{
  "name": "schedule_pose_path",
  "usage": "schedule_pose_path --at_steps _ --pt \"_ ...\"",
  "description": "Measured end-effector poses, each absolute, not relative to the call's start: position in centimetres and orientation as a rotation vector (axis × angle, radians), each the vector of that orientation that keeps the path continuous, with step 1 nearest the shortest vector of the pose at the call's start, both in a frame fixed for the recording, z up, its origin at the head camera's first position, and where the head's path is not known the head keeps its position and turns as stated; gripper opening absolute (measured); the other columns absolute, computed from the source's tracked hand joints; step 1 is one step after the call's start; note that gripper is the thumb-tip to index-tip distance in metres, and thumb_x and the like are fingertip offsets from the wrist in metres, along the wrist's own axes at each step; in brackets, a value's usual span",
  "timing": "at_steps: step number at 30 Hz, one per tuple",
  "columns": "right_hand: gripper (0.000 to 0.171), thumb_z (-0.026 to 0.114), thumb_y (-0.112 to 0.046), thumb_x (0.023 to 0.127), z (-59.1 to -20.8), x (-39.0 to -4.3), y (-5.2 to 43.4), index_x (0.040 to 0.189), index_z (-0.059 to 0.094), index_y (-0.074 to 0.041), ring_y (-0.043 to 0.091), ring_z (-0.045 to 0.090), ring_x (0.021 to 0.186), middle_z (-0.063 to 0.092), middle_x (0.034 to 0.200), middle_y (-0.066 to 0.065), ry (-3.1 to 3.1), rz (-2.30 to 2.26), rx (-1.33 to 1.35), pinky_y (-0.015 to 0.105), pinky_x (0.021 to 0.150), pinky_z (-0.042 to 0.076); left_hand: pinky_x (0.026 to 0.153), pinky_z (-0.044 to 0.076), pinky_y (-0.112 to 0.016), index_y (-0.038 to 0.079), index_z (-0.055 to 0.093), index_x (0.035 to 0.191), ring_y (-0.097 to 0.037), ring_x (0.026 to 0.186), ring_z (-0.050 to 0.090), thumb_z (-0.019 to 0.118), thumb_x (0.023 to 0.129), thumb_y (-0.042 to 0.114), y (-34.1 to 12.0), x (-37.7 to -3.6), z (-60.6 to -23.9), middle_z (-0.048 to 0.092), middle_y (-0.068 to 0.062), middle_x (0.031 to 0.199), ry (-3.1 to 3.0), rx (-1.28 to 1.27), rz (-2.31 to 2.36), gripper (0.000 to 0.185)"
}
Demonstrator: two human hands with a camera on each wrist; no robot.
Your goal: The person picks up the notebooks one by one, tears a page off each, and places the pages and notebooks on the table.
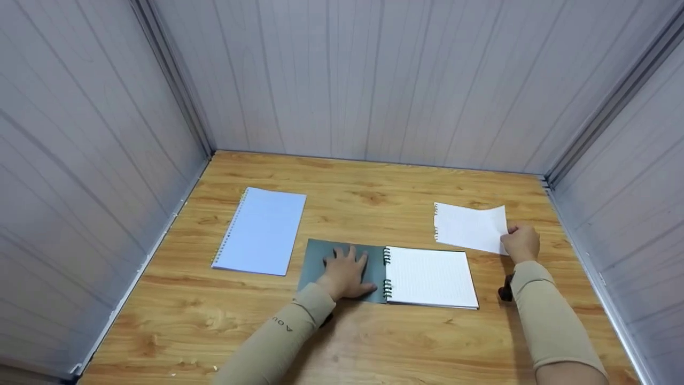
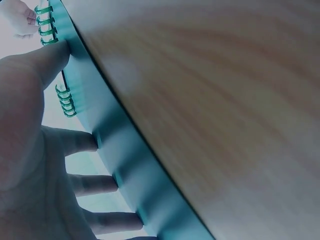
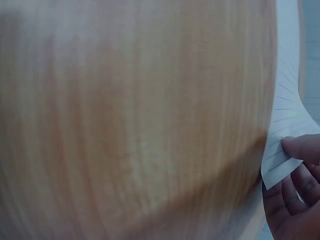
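Two arms in tan sleeves reach forward over a wooden table point(image 1: 374, 342) enclosed by pale panelled walls. Nearest the viewer, an open spiral notebook point(image 1: 430, 277) lies flat at the table's centre, its dark green cover point(image 1: 315, 256) folded out to the left and a white lined page facing up on the right, with green wire rings point(image 2: 64, 99) down the middle. The left hand point(image 1: 346, 272) rests palm down on the green cover, fingers straight and spread, pressing it flat; the left wrist view shows the fingertips point(image 2: 107, 183) lying on the cover's edge. To the right and slightly farther, the right hand point(image 1: 520, 241) pinches the right edge of a loose lined sheet point(image 1: 470, 227) with a ragged perforated left edge; thumb and fingers are curled around the paper, as the right wrist view confirms. The sheet lies just beyond the notebook's open page, near its far right corner. Farther left, well apart from both hands, a second spiral notepad point(image 1: 261, 231) with a pale blue-white face lies flat on the table.
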State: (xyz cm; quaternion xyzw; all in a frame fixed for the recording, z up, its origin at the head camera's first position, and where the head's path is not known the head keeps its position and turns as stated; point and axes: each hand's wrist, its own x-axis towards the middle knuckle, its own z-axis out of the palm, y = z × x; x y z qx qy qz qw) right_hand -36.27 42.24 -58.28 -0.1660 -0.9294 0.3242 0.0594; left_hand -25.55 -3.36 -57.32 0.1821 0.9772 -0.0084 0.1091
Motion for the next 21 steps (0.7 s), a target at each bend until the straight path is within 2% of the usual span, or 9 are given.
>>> schedule_pose_path --at_steps 6,10,17,21 --pt "0.02 0.068 -0.009 0.094 -58.4 -36.2 42.4 0.103 0.069 0.009 0.038 0.063 0.094 0.071 0.103 0.025 -2.838 0.958 -0.586 0.046 0.079 0.053 0.105 0.054 -0.071 0.023 0.038 0.171 -0.055 0.15 0.046 0.051 0.101 0.08 -3.5 -25.6 -57.4 0.039 -0.019 0.173 2.874 0.538 -0.02 0.091" --pt "0.025 0.071 -0.013 0.095 -58.3 -36.0 42.4 0.108 0.067 0.008 0.037 0.064 0.094 0.07 0.105 0.025 -2.838 0.986 -0.641 0.046 0.078 0.054 0.105 0.054 -0.069 0.022 0.039 0.171 -0.054 0.149 0.047 0.051 0.101 0.079 -3.7 -25.6 -57.4 0.041 -0.018 0.172 2.884 0.546 -0.02 0.091" --pt "0.052 0.067 -0.024 0.103 -56.9 -35.3 41.8 0.139 0.062 0.014 0.047 0.066 0.117 0.065 0.138 0.037 -2.839 1.093 -0.602 0.053 0.093 0.057 0.107 0.057 -0.062 0.009 0.049 0.163 -0.046 0.145 0.055 0.063 0.104 0.065 -5.3 -26.3 -57.6 0.051 -0.021 0.163 2.929 0.503 0.159 0.082" --pt "0.055 0.067 -0.028 0.106 -55.2 -34.6 40.0 0.142 0.059 0.013 0.046 0.06 0.122 0.06 0.14 0.035 -2.834 1.189 -0.449 0.052 0.098 0.053 0.106 0.058 -0.059 0.004 0.051 0.16 -0.044 0.142 0.056 0.07 0.103 0.055 -7.3 -26.9 -57.2 0.053 -0.023 0.158 2.93 0.452 0.239 0.079"
